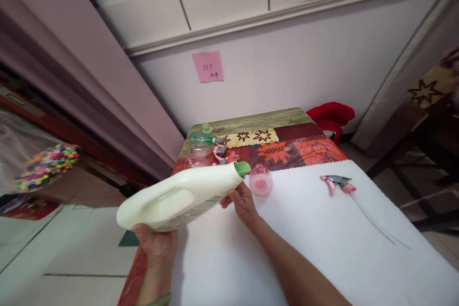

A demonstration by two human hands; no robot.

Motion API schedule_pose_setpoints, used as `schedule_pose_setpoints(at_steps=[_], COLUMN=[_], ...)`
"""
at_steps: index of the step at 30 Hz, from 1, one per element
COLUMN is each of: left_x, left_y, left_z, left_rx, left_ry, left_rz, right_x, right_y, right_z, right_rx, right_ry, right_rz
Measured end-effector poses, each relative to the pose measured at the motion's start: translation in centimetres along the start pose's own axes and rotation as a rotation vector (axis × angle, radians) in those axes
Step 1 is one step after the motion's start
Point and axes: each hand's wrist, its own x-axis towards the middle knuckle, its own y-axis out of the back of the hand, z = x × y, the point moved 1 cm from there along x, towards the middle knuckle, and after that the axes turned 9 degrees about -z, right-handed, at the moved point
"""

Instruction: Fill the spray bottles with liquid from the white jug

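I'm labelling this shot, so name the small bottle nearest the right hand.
The uncapped pink bottle standing on the white surface beside the right hand; the others, including the green bottle, lie farther off at left.

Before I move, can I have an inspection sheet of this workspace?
Surface: white sheet over a patterned cloth.
Job's things: white jug held tilted, green spout near the upright pink bottle; trigger sprayer lying loose at right.
Clutter: spray bottles far left, partly behind the jug; pale green cap beyond.
Hands: left hand holds the jug's base end; right hand at its neck, grip partly hidden.
Cables: nothing seen.
Surroundings: wall with pink note, purple curtain, red object past the table.
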Motion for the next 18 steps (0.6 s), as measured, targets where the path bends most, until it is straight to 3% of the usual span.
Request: schedule_pose_setpoints(at_steps=[9, 18], left_x=[0.13, 0.54], left_y=[-0.27, -0.77], left_z=[0.43, 0.44], left_rx=[0.04, 0.059], left_ry=[0.004, 0.017], left_rz=[0.038, 0.028], right_x=[0.21, -0.15], right_y=[-0.21, -0.23], right_z=[0.21, -0.18], right_rx=[0.046, -0.042], right_ry=[-0.026, 0.026], right_rz=[0.035, 0.072])
